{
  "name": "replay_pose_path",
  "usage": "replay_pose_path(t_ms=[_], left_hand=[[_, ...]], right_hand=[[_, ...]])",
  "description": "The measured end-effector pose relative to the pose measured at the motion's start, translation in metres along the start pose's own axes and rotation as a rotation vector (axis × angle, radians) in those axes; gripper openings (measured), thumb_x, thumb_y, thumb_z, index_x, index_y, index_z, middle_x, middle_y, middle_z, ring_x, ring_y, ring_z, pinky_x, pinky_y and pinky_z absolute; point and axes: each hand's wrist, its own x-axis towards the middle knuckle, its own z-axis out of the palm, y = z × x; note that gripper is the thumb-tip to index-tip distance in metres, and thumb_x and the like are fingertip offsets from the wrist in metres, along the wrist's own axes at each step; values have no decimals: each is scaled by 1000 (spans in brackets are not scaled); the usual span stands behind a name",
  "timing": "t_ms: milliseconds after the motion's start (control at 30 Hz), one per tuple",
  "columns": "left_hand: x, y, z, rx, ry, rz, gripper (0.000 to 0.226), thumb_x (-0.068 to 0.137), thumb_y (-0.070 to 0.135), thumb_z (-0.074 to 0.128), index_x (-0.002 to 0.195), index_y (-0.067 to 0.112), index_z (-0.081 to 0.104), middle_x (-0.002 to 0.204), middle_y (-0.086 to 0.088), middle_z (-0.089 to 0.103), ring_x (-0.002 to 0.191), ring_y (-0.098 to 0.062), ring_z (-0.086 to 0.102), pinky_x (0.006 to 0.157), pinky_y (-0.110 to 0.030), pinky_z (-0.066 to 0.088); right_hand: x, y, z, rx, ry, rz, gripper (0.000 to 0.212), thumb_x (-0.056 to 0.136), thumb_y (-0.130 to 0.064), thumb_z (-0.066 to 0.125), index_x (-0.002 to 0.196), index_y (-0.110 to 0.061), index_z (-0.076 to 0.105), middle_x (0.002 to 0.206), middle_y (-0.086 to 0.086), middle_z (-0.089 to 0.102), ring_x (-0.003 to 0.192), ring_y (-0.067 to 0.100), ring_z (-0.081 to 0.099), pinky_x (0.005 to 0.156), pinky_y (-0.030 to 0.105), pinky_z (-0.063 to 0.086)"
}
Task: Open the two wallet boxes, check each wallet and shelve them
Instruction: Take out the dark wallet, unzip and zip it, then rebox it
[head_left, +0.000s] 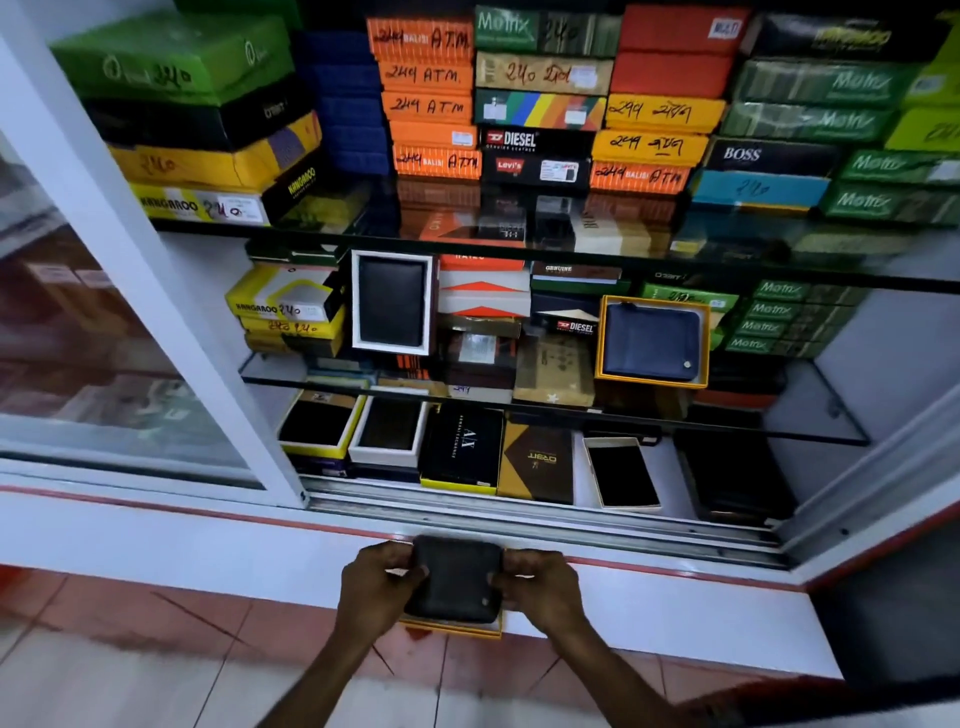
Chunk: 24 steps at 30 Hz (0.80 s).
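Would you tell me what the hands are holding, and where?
A black leather wallet, gripped at its side edges by left hand and right hand, above a yellow-rimmed box.

A matt, grained leather-like finish is being shown by the black wallet, while glossy glass shelves and printed cardboard boxes are being displayed.

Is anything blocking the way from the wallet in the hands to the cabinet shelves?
Nothing visible. Both hands, left and right, hold the black wallet over its yellow-edged box below the cabinet sill. The sliding glass door is pushed left, so the shelves are open, though crowded with boxes.
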Motion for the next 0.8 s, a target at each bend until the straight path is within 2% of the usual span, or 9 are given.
replay_pose_path(t_ms=[67, 167, 267, 367, 467, 533, 600, 667, 800], left_hand=[[2, -5, 11, 29, 36, -4, 18, 75, 18, 79, 91, 10, 78, 81, 15, 74, 75, -2, 69, 89, -40, 55], [3, -4, 24, 98, 23, -43, 30, 79, 19, 75, 105, 5, 70, 105, -10, 74, 101, -28, 67, 95, -33, 48], [3, -3, 27, 68, 40, -98, 35, 77, 16, 75, 108, 4, 64, 106, -12, 74, 102, -30, 68, 90, -31, 50], [-1, 5, 16, 19, 53, -127, 39, 72, 15, 80, 107, 6, 66, 104, -10, 73, 97, -27, 69, 89, -30, 50], [-7, 28, -5, -63, 92, -84, 28, 66, 12, 81, 93, 15, 75, 90, 3, 74, 85, -15, 70, 86, -34, 57], [-10, 53, -23, -93, 113, -21, 26, 64, 11, 81, 88, 21, 76, 84, 7, 75, 74, -4, 68, 72, -18, 54], [-9, 83, -41, -155, 138, 57, 29, 65, 9, 82, 90, 23, 74, 84, 9, 76, 68, 0, 68, 62, -9, 51], [-6, 116, -57, -250, 159, 131, 32, 66, 6, 81, 94, 20, 74, 84, 7, 77, 66, -1, 68, 65, -13, 54], [28, 173, -69, -328, 232, 275, 40, 63, 15, 84, 101, 18, 73, 89, 1, 77, 75, -18, 73, 72, -30, 60]], right_hand=[[6, 9, 6, -96, 29, 11, 34, 71, -11, 83, 62, -39, 66, 62, -18, 70, 56, -3, 68, 62, 17, 58], [17, 25, 10, -185, 94, 37, 32, 66, -20, 85, 62, -44, 62, 81, -7, 74, 79, 20, 73, 79, 37, 61], [32, 48, 10, -113, 67, 91, 21, 62, -19, 85, 65, -31, 69, 85, 3, 77, 81, 26, 74, 77, 49, 62], [20, 34, 3, -54, 85, 62, 18, 64, -14, 84, 74, -24, 73, 85, 4, 78, 79, 25, 75, 75, 50, 62], [0, -3, -12, 37, 127, 16, 17, 72, -5, 81, 88, -9, 76, 93, 13, 78, 79, 29, 75, 67, 42, 63], [-13, -35, -26, 92, 155, -82, 16, 76, -2, 78, 91, -9, 76, 90, 9, 78, 80, 28, 75, 63, 36, 62], [-27, -74, -43, 133, 151, -203, 18, 77, -2, 76, 90, -15, 76, 80, -3, 79, 74, 13, 76, 60, 26, 61], [-36, -114, -58, 186, 151, -303, 22, 78, 0, 76, 93, -16, 76, 76, -5, 78, 70, 6, 73, 61, 22, 60], [-19, -177, -86, 206, 222, -455, 25, 79, -4, 76, 100, -16, 73, 85, -1, 76, 74, 10, 71, 72, 29, 60]])
